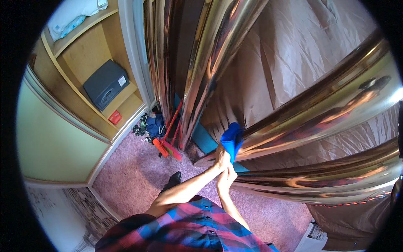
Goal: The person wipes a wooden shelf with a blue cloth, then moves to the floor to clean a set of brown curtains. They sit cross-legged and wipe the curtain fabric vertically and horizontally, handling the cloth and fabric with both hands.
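Observation:
A bright blue cloth, blurred at its upper end, is bunched ahead of my body. My left hand grips it from the left side. Just below, my right hand is closed at the cloth's trailing lower end, close to my left wrist. The cloth overlaps the end part of a thick, shiny gold-coloured tube; whether it presses on the tube I cannot tell. Another polished tube runs off to the right, beyond my right hand. Brown satiny fabric hangs behind the tubes.
More shiny tubes rise at the upper left. Beside them, red-handled brushes and a heap of dark cloth rest on pink carpet. A wooden shelf unit holds a dark grey safe and a red box.

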The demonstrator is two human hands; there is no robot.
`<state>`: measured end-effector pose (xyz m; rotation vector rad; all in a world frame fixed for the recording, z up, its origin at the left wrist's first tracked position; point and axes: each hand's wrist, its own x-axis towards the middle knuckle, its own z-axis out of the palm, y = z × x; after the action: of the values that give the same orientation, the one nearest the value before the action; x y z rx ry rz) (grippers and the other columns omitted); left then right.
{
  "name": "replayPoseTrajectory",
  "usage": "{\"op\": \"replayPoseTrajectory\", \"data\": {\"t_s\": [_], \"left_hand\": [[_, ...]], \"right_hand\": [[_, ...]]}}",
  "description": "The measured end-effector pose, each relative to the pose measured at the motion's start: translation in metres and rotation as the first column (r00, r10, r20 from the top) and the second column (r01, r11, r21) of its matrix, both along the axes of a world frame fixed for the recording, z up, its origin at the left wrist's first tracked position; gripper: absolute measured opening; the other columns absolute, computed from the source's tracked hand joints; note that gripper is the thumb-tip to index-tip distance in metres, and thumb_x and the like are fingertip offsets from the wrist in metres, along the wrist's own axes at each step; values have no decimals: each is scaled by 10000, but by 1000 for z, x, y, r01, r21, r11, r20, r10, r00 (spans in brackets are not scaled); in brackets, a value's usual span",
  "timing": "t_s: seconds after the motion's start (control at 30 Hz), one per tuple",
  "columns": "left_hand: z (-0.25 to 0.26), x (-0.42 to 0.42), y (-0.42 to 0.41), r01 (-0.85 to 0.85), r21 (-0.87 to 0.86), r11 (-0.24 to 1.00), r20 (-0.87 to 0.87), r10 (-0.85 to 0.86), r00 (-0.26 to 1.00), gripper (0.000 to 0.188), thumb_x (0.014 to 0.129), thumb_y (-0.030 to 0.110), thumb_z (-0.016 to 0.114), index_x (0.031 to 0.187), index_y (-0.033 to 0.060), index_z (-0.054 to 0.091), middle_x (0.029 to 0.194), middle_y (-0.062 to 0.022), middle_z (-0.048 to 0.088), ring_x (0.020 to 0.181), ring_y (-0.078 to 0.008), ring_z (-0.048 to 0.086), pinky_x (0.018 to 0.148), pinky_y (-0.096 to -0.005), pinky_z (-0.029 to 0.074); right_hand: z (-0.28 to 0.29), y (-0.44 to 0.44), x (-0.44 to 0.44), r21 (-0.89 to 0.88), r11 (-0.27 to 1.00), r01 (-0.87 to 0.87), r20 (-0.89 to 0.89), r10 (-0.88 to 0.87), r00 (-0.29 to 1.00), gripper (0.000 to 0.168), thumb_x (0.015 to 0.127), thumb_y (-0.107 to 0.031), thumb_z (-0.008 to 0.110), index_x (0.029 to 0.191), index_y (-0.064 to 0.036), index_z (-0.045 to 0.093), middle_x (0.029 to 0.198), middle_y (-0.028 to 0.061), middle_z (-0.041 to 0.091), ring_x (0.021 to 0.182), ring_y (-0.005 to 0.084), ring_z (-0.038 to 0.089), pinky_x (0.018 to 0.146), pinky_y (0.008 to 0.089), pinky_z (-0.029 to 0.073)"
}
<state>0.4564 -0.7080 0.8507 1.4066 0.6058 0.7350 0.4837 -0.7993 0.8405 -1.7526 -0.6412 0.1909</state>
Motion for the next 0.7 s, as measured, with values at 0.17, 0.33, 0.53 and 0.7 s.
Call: {"op": "replayPoseTrajectory", "data": {"t_s": [0.17, 0.33, 0.53, 0.7], "left_hand": [[117, 13, 21, -67, 464, 883, 224, -43, 974, 587, 886, 373, 631, 1324, 10, 490, 1292, -310, 441, 1134, -490, 499, 960, -552, 426], [221, 49, 54, -172, 740, 650, 366, -176, 914, 595, 876, 375, 635, 1320, 8, 488, 1271, -315, 440, 1112, -501, 504, 946, -561, 431], [231, 47, 65, -64, 757, 651, 300, -258, 918, 336, 855, 407, 628, 1005, 116, 707, 1008, -148, 676, 921, -415, 607, 812, -529, 478], [116, 24, 44, 248, 626, 739, 60, -362, 930, 201, 790, 299, 702, 899, 132, 725, 966, -155, 674, 911, -400, 606, 788, -536, 454]], "right_hand": [[96, 36, -6, 361, 932, -16, 347, -118, 930, 413, 952, -346, 547, 925, 56, 640, 701, 92, 651, 684, 122, 590, 605, 308, 476], [149, 44, -1, 594, 805, 12, 153, -127, 980, 464, 940, -376, 637, 1048, 76, 647, 973, 131, 700, 902, 193, 652, 845, 371, 534], [136, 46, -1, 468, 882, 57, 234, -185, 954, 208, 948, -187, 630, 852, -3, 613, 811, 22, 626, 765, 101, 529, 710, 287, 450], [60, 16, -12, 159, 987, -13, 123, -7, 992, 135, 846, -34, 495, 805, -7, 621, 698, 158, 606, 665, 232, 590, 616, 363, 453]]}}
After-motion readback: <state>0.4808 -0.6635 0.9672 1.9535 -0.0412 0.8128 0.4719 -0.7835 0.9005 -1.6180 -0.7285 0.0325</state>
